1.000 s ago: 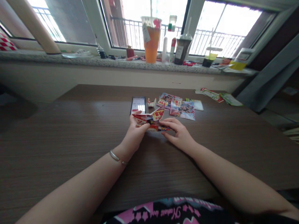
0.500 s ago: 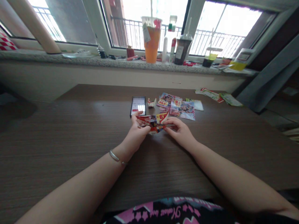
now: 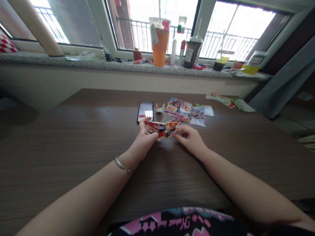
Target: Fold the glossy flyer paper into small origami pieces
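Between my hands, just above the table, is a creased, partly folded printed paper (image 3: pixel 163 129) in red, yellow and dark colours. My left hand (image 3: pixel 145 134) is closed on its left side, thumb lying over the front. At the right edge, my right hand (image 3: pixel 188 137) pinches the paper between thumb and fingers. Directly beyond my left hand lies a phone (image 3: pixel 145 110) with its screen lit. A small folded paper piece (image 3: pixel 159 108) rests to the right of the phone. Farther right are several printed flyers (image 3: pixel 190 113), overlapping one another.
Paper strips (image 3: pixel 223 100) lie at the table's back right. On the stone windowsill (image 3: pixel 123 65) beyond stand a tall cup of orange drink (image 3: pixel 160 46), a dark drink cup (image 3: pixel 192 52), bottles and pens. The brown table (image 3: pixel 73 141) spreads around my arms.
The right part of the paper has changed shape: its upper right flap has folded over and the right corner is now pointed. Both hands have stayed nearly in place.
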A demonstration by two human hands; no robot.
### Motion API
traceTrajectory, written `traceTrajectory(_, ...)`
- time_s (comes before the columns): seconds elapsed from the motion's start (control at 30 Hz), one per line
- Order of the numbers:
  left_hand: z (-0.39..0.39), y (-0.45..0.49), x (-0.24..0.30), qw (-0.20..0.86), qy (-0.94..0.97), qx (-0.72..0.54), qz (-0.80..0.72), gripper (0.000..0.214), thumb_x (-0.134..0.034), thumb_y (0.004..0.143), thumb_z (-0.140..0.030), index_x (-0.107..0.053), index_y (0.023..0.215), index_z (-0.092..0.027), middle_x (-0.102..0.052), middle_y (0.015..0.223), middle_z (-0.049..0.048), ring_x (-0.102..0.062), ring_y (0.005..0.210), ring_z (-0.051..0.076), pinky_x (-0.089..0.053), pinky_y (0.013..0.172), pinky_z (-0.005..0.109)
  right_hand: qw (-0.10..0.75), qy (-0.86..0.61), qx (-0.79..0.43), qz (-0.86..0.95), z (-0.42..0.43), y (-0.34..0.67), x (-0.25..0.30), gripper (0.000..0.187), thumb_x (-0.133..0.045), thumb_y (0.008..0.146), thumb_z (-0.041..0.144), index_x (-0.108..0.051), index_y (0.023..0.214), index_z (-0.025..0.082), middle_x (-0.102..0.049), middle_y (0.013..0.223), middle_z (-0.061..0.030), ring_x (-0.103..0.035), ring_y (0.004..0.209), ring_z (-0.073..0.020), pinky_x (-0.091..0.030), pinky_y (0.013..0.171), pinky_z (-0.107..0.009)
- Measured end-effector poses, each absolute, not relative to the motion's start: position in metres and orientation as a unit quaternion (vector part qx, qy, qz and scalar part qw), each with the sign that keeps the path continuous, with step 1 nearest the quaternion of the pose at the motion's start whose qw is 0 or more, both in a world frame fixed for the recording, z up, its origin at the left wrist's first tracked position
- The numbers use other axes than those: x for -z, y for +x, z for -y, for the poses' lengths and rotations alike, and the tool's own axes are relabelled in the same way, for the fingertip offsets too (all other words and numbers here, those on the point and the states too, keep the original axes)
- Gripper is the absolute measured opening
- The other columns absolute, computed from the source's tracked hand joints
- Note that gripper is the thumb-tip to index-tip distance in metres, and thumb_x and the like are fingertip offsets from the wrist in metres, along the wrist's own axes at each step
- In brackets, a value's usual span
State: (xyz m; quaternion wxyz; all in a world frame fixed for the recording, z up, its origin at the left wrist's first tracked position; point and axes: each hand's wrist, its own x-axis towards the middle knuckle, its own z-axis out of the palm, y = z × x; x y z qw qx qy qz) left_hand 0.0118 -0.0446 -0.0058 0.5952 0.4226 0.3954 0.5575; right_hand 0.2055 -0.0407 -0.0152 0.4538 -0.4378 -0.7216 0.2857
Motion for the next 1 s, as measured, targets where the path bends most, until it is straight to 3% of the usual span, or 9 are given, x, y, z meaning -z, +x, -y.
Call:
traceTrajectory(0.1, 0.047, 0.011, 0.002, 0.621, 0.412, -0.547, -0.38, 0.073, -0.072, 0.065, -0.016, -0.03, 0.124, -0.027, -0.062, 0.114, 0.0052, -0.067, 0.089, 0.019, -0.054, 0.077, 0.033, 0.464, -0.455, -0.312, 0.693, 0.039, 0.206, 0.017, 0.012, -0.067, 0.075, 0.032, -0.069, 0.078, 0.02, -0.07, 0.088, -0.0044, -0.064, 0.081, -0.0174, -0.055, 0.068, -0.03)
traceTrajectory(0.3, 0.045, 0.009, 0.006, 0.648, 0.406, -0.556, -0.326, 0.077, -0.074, 0.073, -0.025, -0.027, 0.133, -0.031, -0.055, 0.128, 0.0083, -0.063, 0.106, 0.022, -0.052, 0.091, 0.041, 0.467, -0.491, -0.378, 0.631, 0.035, 0.209, 0.018, 0.024, -0.069, 0.071, 0.042, -0.066, 0.071, 0.019, -0.068, 0.074, -0.002, -0.062, 0.07, -0.0162, -0.051, 0.07, -0.031)
traceTrajectory(0.47, 0.044, 0.008, 0.008, 0.625, 0.46, -0.541, -0.325, 0.079, -0.077, 0.071, -0.02, -0.031, 0.135, -0.03, -0.053, 0.133, 0.0087, -0.06, 0.113, 0.022, -0.052, 0.091, 0.034, 0.494, -0.499, -0.424, 0.572, 0.033, 0.209, 0.019, 0.032, -0.074, 0.066, 0.048, -0.063, 0.068, 0.019, -0.063, 0.063, 0.0006, -0.058, 0.06, -0.0137, -0.049, 0.063, -0.029)
traceTrajectory(0.73, 0.038, 0.002, 0.011, 0.587, 0.492, -0.51, -0.392, 0.039, -0.077, 0.073, -0.036, -0.06, 0.101, -0.015, -0.067, 0.107, 0.009, -0.064, 0.087, 0.015, -0.054, 0.075, 0.026, 0.532, -0.479, -0.49, 0.498, 0.032, 0.203, 0.018, 0.044, -0.08, 0.052, 0.056, -0.058, 0.065, 0.02, -0.062, 0.064, 0.0016, -0.059, 0.06, -0.0128, -0.055, 0.064, -0.03)
traceTrajectory(0.87, 0.035, 0.001, 0.015, 0.566, 0.496, -0.526, -0.398, 0.036, -0.079, 0.069, -0.043, -0.06, 0.081, -0.016, -0.068, 0.085, 0.0034, -0.062, 0.071, 0.013, -0.054, 0.07, 0.027, 0.518, -0.481, -0.477, 0.523, 0.033, 0.205, 0.017, 0.044, -0.079, 0.054, 0.057, -0.057, 0.065, 0.02, -0.062, 0.063, 0.0018, -0.058, 0.058, -0.0125, -0.053, 0.063, -0.03)
traceTrajectory(1.0, 0.036, 0.001, 0.014, 0.55, 0.505, -0.533, -0.399, 0.037, -0.079, 0.069, -0.045, -0.056, 0.075, -0.016, -0.066, 0.081, 0.0018, -0.061, 0.072, 0.012, -0.054, 0.072, 0.027, 0.497, -0.488, -0.434, 0.572, 0.034, 0.208, 0.016, 0.042, -0.075, 0.06, 0.057, -0.055, 0.063, 0.02, -0.059, 0.058, 0.0025, -0.056, 0.056, -0.013, -0.047, 0.058, -0.028)
